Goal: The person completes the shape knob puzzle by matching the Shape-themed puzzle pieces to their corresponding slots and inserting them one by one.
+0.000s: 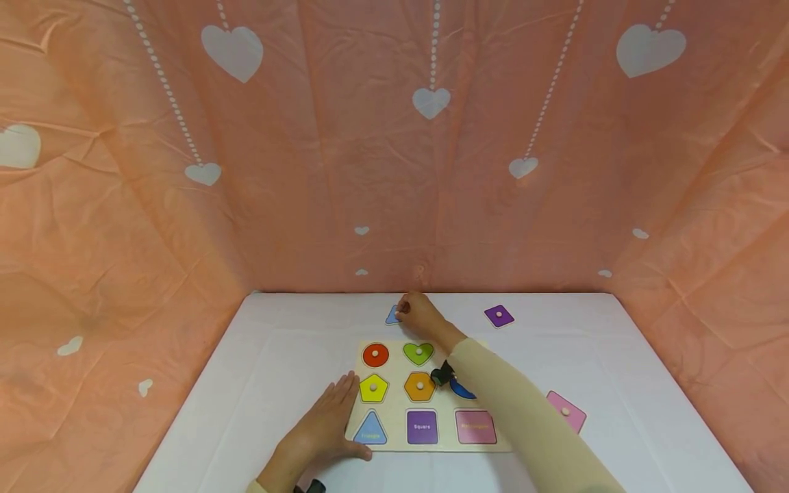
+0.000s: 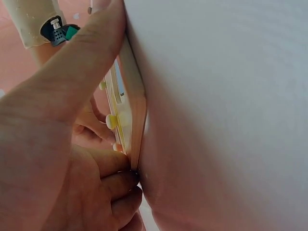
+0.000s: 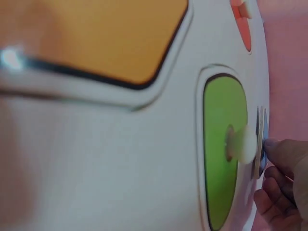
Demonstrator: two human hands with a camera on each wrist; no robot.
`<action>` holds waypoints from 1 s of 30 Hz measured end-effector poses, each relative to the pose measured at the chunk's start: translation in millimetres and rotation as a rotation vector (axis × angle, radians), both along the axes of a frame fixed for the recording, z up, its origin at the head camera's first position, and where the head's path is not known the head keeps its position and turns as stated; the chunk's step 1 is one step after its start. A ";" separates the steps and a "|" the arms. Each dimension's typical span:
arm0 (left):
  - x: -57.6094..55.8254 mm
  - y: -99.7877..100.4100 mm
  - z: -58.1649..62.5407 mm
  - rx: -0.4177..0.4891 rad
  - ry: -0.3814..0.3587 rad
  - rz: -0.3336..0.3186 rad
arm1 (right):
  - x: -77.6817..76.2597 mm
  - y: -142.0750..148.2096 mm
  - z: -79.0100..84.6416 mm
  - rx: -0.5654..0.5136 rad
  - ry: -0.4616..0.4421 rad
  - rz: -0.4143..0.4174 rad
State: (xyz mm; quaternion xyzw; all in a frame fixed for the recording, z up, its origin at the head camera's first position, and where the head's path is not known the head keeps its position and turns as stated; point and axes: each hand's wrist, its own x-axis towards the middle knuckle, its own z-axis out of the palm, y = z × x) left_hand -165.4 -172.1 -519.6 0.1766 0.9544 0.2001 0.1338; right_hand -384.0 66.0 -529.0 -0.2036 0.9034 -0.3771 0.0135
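Near the back of the white table, my right hand (image 1: 425, 318) pinches a blue triangle puzzle piece (image 1: 391, 317); the fingers partly cover it. The right wrist view shows thumb and fingers at the thin edge of this piece (image 3: 263, 142), beyond the board. My left hand (image 1: 323, 421) rests against the left edge of a wooden shape puzzle board (image 1: 396, 404), fingers fairly straight, thumb by the front edge. On the board, a red circle (image 1: 368, 356), green heart (image 1: 425, 355), yellow pentagon (image 1: 372, 396) and orange hexagon (image 1: 419, 395) sit in their recesses. Triangle, square and rectangle recesses line the front row.
A purple square piece (image 1: 505, 318) lies at the back right of the table (image 1: 296, 342). A pink rectangle piece (image 1: 573, 414) lies right of the board, beside my right sleeve (image 1: 524, 411). The sleeve partly hides a blue piece (image 1: 462, 390) and the board's right side.
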 end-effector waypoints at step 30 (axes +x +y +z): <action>-0.4 1.6 1.1 -0.007 -0.024 0.005 | 47.8 11.7 28.6 0.014 0.125 0.083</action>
